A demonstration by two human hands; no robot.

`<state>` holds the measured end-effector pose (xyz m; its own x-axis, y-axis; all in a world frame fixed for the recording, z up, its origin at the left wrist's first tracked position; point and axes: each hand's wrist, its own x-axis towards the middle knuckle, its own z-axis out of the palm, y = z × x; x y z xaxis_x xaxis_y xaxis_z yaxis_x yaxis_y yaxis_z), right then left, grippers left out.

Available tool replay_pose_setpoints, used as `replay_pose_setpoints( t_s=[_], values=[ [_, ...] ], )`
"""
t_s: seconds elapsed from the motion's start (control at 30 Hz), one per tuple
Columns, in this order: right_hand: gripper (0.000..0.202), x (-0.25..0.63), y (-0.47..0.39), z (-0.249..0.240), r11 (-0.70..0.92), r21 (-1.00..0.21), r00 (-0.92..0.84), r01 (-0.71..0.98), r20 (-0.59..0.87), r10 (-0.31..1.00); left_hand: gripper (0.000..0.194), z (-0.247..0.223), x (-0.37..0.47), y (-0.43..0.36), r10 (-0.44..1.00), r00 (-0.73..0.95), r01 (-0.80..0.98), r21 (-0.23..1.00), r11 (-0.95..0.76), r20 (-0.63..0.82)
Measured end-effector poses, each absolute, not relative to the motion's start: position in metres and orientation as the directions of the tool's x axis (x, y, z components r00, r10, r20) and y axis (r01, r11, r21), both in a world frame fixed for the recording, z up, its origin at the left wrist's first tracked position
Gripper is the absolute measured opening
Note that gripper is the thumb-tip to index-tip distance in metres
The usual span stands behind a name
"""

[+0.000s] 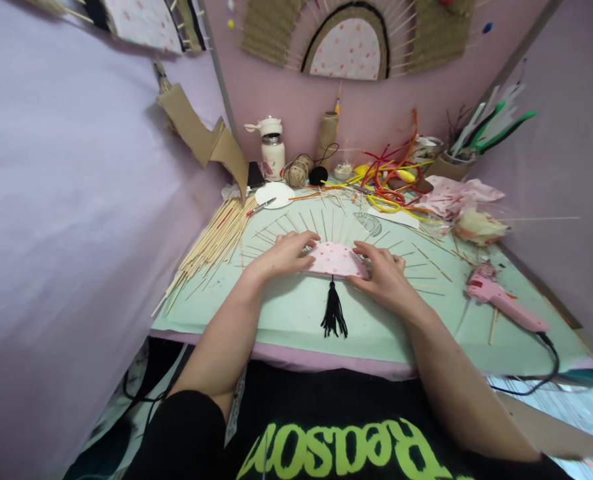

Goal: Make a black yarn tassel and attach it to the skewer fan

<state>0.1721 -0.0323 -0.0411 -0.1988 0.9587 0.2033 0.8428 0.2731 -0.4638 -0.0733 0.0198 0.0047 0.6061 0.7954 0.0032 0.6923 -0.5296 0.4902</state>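
A half-circle [337, 259] covered in pink spotted fabric lies on the pale green table, with thin wooden sticks [312, 221] fanning out from its curved side. From the middle of its straight edge hangs a black tassel [333, 310]. My left hand [291, 253] grips the half-circle's left end, fingers curled over the edge. At the opposite end my right hand [382, 272] holds it between the thumb at the lower corner and the bent fingers on the curve. Whether the sticks are fixed to the fabric piece is hidden.
A heap of loose sticks [216, 233] lies left. At the back stand a bottle [273, 157], twine ball [296, 173] and tangled coloured stems [391, 183]. A pink glue gun [506, 300] with a cord rests right. A finished-looking fan piece [346, 50] hangs on the wall.
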Motion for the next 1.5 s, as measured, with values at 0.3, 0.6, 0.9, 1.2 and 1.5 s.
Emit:
replay_pose_setpoints(
  t_s=[0.3, 0.6, 0.9, 1.2, 1.5],
  values=[
    [0.064, 0.1706, -0.0329, -0.0403, 0.286, -0.46, -0.204, 0.841, 0.22, 0.954, 0.044, 0.0008, -0.0721, 0.0252, 0.818, 0.576, 0.708, 0.492, -0.506, 0.012],
    [0.065, 0.1725, -0.0312, -0.0443, 0.301, -0.449, -0.207, 0.841, 0.246, 0.947, 0.043, -0.0013, -0.0726, 0.0258, 0.817, 0.576, 0.702, 0.499, -0.508, 0.021],
    [0.063, 0.1711, -0.032, -0.042, 0.298, -0.437, -0.212, 0.849, 0.235, 0.949, 0.051, 0.0024, -0.0739, 0.0237, 0.803, 0.595, 0.684, 0.521, -0.511, 0.005],
    [0.058, 0.1699, -0.0321, -0.0408, 0.297, -0.457, -0.214, 0.838, 0.225, 0.951, 0.061, 0.0012, -0.0691, 0.0208, 0.794, 0.608, 0.721, 0.439, -0.536, -0.03],
    [0.061, 0.1727, -0.0315, -0.0439, 0.311, -0.453, -0.223, 0.835, 0.238, 0.945, 0.056, -0.0015, -0.0658, 0.0209, 0.801, 0.598, 0.731, 0.426, -0.534, -0.023]
  ],
)
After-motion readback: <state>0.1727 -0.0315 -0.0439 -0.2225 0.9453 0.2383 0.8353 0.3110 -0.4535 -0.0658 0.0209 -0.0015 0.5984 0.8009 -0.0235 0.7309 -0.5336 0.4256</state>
